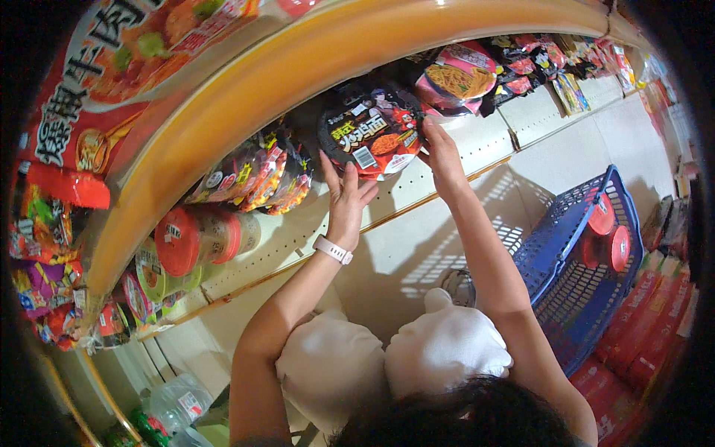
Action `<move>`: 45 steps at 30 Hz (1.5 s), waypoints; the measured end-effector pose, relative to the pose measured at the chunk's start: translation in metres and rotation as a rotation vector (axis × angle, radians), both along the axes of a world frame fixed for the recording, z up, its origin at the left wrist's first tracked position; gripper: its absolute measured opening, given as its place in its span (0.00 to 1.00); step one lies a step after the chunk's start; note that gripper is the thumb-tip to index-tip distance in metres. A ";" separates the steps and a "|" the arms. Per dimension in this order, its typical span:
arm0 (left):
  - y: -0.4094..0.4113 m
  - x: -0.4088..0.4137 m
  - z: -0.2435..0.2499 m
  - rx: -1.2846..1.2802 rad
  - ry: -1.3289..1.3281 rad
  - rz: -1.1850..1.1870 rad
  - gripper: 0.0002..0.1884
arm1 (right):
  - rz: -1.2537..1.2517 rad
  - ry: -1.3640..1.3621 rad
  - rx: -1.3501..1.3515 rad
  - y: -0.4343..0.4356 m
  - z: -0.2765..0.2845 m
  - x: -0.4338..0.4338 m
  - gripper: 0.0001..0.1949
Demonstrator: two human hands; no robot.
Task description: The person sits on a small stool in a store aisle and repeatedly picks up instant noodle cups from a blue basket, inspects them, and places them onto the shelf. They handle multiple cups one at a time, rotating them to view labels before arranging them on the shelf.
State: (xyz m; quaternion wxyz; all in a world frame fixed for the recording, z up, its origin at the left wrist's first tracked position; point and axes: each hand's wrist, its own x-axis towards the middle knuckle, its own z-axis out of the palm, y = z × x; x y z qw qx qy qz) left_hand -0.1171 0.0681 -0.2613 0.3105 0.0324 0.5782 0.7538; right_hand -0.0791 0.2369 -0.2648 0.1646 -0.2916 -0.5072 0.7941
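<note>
A black package of instant noodles (375, 127) with a printed picture of noodles and a barcode is tilted at the front of a white perforated shelf (424, 181). My left hand (347, 195), with a pale watch strap on its wrist, grips the lower left edge with spread fingers. At the right edge, my right hand (441, 148) has its fingers around the side, partly hidden behind the package. A pink noodle bowl (461, 78) stands just right of it. To the left are bagged noodles (262, 173) in dark and orange wrappers.
The orange edge of an upper shelf (313, 61) curves over the hands. Plastic tubs with red lids (177, 240) line the left. A blue shopping basket (581, 279) on the floor at right holds several red-lidded tubs, beside red boxes (642, 318). Plastic bottles (181, 399) are at lower left.
</note>
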 end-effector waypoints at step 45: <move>0.027 -0.010 0.002 0.240 -0.395 0.025 0.27 | -0.392 -0.185 0.371 0.082 -0.082 0.022 0.13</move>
